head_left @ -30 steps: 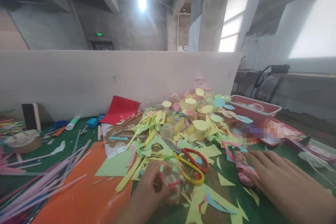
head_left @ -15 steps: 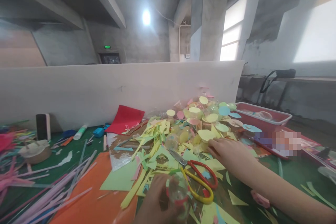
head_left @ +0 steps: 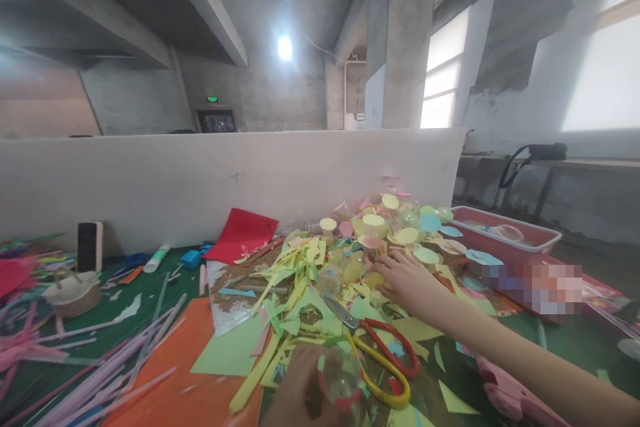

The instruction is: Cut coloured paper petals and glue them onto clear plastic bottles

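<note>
My left hand (head_left: 303, 393) is at the bottom edge, closed around a small clear plastic ball (head_left: 343, 380) with a red band. My right hand (head_left: 407, 280) reaches forward into the pile of clear balls topped with coloured paper discs (head_left: 390, 233); its fingers lie among them and I cannot see whether they grip one. Scissors with red and yellow handles (head_left: 383, 360) lie between my two hands on paper scraps. A pink object (head_left: 510, 393) lies under my right forearm.
A white partition (head_left: 225, 180) stands behind the green table. An orange sheet (head_left: 170, 373), a red sheet (head_left: 243, 233), pink strips (head_left: 85, 367), a tape roll (head_left: 70, 293), a glue stick (head_left: 155, 257) and a red tray (head_left: 505, 237) lie around.
My right hand left the pink object at the right and reached forward and left into the pile of balls. The view tilted up a little. My left hand kept the ball.
</note>
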A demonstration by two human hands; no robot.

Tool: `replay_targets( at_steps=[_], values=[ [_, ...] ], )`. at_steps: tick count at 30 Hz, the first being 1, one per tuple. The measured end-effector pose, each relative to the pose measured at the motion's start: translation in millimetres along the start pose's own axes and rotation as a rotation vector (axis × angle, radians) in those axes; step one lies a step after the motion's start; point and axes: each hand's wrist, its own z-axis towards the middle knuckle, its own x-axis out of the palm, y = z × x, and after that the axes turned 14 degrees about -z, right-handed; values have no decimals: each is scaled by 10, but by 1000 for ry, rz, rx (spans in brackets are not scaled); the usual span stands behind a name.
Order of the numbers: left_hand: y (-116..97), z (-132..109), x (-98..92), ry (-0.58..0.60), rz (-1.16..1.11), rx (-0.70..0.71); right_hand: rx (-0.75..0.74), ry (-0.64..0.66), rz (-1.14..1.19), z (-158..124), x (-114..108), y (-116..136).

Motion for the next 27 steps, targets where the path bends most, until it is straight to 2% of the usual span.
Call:
replay_targets(
  at_steps=[4,8,11,17,22,27],
  values=[
    [23,-11,33,-92,-56,-7,-51,63,89,215,-92,129],
    [-19,-26,57,-79,-43,-5,-155,63,147,347,-154,255],
    [-89,-38,35,-74,-47,15,-190,58,207,307,-189,335],
    [-212,-39,-138,-177,-21,35,-198,92,305,97,-328,429],
    [-193,-4,-241,-248,46,81,-267,133,376,61,-379,588],
    [-170,13,-272,-244,103,101,-296,189,499,96,-409,671]
  ],
)
